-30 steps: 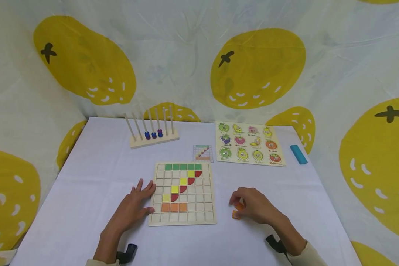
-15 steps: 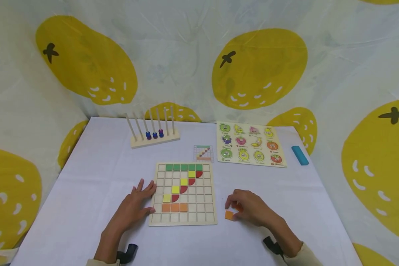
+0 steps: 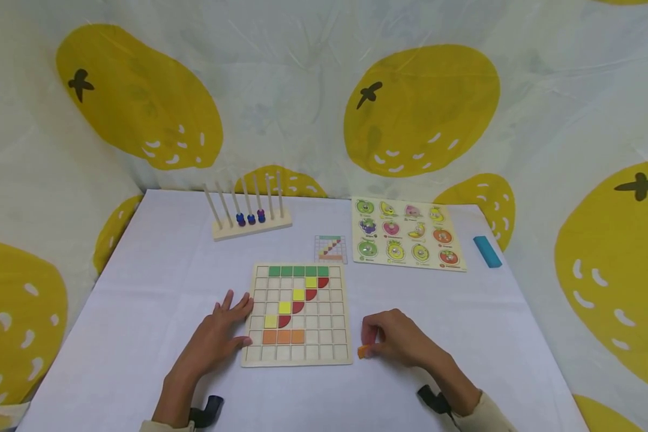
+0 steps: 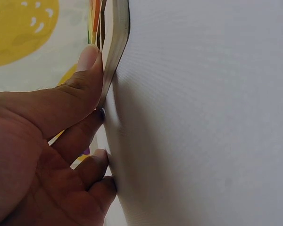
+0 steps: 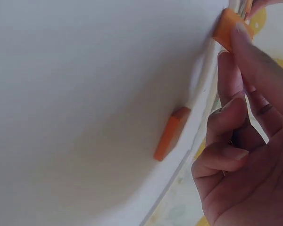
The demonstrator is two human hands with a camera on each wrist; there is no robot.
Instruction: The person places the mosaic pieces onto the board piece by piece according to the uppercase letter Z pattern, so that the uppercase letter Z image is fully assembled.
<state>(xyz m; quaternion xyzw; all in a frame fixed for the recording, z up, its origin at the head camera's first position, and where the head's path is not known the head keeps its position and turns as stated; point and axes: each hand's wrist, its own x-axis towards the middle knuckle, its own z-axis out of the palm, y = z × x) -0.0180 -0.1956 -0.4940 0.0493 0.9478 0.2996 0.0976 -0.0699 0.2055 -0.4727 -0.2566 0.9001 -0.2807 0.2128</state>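
A wooden grid board (image 3: 324, 354) lies on the table with green, yellow and orange square tiles and red quarter-round tiles in its cells. My left hand (image 3: 215, 337) rests along the board's left edge, fingers spread; in the left wrist view the thumb (image 4: 87, 70) lies on the board's edge. Just right of the board, my right hand (image 3: 402, 339) pinches an orange square tile (image 5: 226, 29) between thumb and forefinger, held tilted. A second orange tile (image 5: 171, 134) lies on the table below that hand, hidden from the head view.
Behind the board lies a small pattern card (image 3: 330, 248). A peg stand (image 3: 252, 228) with several dark beads stands at the back left. A fruit puzzle board (image 3: 407, 234) lies at the back right, with a teal block (image 3: 487, 251) near the table's right edge.
My right hand has slid left towards the board with the pinched orange tile, away from where it was among the orange tiles. The left hand has stayed in place.
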